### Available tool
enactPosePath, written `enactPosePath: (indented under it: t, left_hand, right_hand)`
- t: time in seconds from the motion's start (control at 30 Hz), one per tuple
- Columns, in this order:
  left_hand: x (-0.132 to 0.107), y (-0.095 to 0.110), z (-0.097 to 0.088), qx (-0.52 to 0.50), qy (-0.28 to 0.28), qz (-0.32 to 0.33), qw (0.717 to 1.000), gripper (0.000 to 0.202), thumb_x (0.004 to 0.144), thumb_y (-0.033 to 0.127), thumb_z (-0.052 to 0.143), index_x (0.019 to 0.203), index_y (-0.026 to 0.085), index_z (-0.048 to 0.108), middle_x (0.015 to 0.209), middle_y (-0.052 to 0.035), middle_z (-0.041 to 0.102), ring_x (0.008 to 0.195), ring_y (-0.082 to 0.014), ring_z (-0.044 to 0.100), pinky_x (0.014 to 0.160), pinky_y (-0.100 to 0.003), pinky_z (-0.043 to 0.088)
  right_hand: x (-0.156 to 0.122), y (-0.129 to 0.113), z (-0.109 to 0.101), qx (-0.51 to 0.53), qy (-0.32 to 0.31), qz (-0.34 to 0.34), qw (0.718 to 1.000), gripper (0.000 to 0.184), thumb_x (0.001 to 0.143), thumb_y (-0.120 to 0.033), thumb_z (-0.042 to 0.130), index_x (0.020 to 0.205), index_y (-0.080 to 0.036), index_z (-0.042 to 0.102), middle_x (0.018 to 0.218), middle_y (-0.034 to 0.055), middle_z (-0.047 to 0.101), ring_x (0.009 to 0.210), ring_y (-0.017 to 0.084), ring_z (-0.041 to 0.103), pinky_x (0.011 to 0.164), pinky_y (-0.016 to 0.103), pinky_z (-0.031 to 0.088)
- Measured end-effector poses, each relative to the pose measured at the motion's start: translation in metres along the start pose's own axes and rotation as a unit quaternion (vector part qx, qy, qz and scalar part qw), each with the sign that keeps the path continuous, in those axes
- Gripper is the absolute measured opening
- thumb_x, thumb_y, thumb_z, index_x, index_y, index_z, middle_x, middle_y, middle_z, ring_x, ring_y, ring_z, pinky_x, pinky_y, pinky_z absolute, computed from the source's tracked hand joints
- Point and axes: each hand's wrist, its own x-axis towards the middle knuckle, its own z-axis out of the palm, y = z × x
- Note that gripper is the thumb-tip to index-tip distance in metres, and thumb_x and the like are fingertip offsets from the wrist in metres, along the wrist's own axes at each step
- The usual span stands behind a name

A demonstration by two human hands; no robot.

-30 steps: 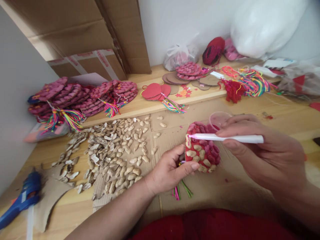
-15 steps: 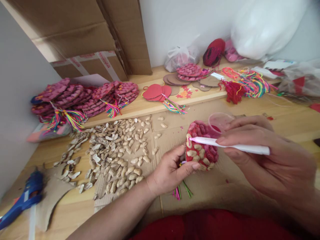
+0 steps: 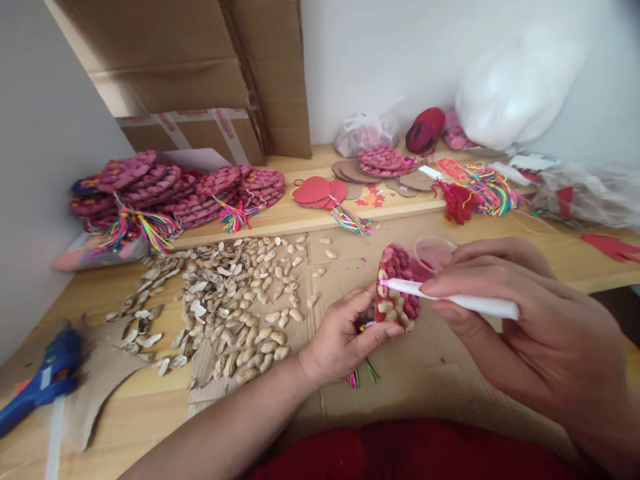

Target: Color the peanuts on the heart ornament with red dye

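Head-cam view down onto a wooden bench (image 3: pixel 150 413) w/ craft supplies. Risks, as a judgement: the peanut disc (image 3: pixel 399 288) is pinched only at its lower edge and stands tilted on its side above the cardboard sheet (image 3: pixel 440 373), so pressure from the tool could twist it out of the fingers or pop a glued shell loose. The small clear cup (image 3: pixel 436 252) w/ red-pink contents sits just behind the disc and near the right knuckles, so a careless sweep could tip it and stain the cardboard. Pink from the tip could also smear onto the left thumb, which lies very near the spot being touched. Hands: the left hand (image 3: pixel 345 337) is closed narrow, thumb and fingers clamping the disc's bottom rim, w/ coloured tassel threads (image 3: pixel 363 375) hanging below it. The right hand (image 3: pixel 530 327) is closed in a pen grip on a white pen-like tool (image 3: pixel 463 302), held approx. level, its pink tip touching the disc's upper left edge. Left of the hands, well apart: loose peanuts (image 3: pixel 240 307) and shells, a blue glue gun (image 3: pixel 43 383) at the bench edge, and stacks of finished pink discs (image 3: pixel 175 193) at the back.
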Motion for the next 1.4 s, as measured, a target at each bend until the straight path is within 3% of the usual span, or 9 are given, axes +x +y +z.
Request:
enactPosePath:
  t: [0.27, 0.47, 0.67, 1.17, 1.4]
  left_hand:
    - [0.000, -0.004, 0.001, 0.032, 0.023, 0.035, 0.999, 0.062, 0.093, 0.048, 0.069, 0.144, 0.015, 0.058, 0.103, -0.0098, 0.066, 0.095, -0.0216, 0.060, 0.087, -0.032, 0.048]
    - [0.001, -0.004, 0.001, 0.056, 0.030, 0.052, 0.997, 0.043, 0.095, 0.048, 0.066, 0.121, 0.014, 0.069, 0.088, -0.0047, 0.059, 0.083, -0.0174, 0.054, 0.076, -0.029, 0.047]
    - [0.002, -0.004, 0.000, 0.045, 0.027, 0.057, 0.997, 0.039, 0.095, 0.044, 0.067, 0.118, 0.013, 0.069, 0.089, -0.0046, 0.059, 0.082, -0.0163, 0.053, 0.076, -0.028, 0.046]
    - [0.003, -0.004, 0.000, 0.022, 0.020, 0.039, 0.999, 0.045, 0.094, 0.049, 0.067, 0.122, 0.014, 0.068, 0.110, -0.0122, 0.069, 0.103, -0.0234, 0.062, 0.092, -0.035, 0.049]
    - [0.003, -0.005, 0.000, 0.035, 0.028, 0.044, 0.998, 0.037, 0.094, 0.049, 0.067, 0.105, 0.014, 0.070, 0.089, -0.0051, 0.061, 0.085, -0.0178, 0.056, 0.080, -0.030, 0.047]
  right_hand:
    - [0.001, -0.007, 0.004, 0.012, 0.020, 0.039, 0.999, 0.016, 0.089, -0.022, 0.066, 0.105, -0.026, 0.067, 0.092, 0.0008, 0.072, 0.104, 0.021, 0.066, 0.095, 0.039, 0.052]
    - [0.003, -0.006, 0.003, -0.002, 0.039, 0.017, 0.999, 0.018, 0.089, -0.015, 0.065, 0.104, -0.024, 0.067, 0.092, 0.0005, 0.072, 0.102, 0.020, 0.067, 0.096, 0.039, 0.054]
    - [0.000, -0.002, 0.005, 0.007, 0.039, 0.003, 0.999, 0.019, 0.088, -0.016, 0.067, 0.104, -0.024, 0.068, 0.091, 0.0006, 0.073, 0.101, 0.021, 0.067, 0.096, 0.040, 0.054]
    - [0.000, 0.004, 0.009, 0.009, 0.054, -0.004, 0.998, 0.023, 0.088, -0.015, 0.068, 0.108, -0.027, 0.066, 0.091, -0.0002, 0.073, 0.101, 0.022, 0.067, 0.097, 0.042, 0.055]
    - [-0.003, 0.001, 0.007, 0.014, 0.032, -0.001, 0.999, 0.017, 0.088, -0.018, 0.068, 0.103, -0.025, 0.068, 0.091, 0.0009, 0.073, 0.105, 0.023, 0.066, 0.096, 0.043, 0.054]
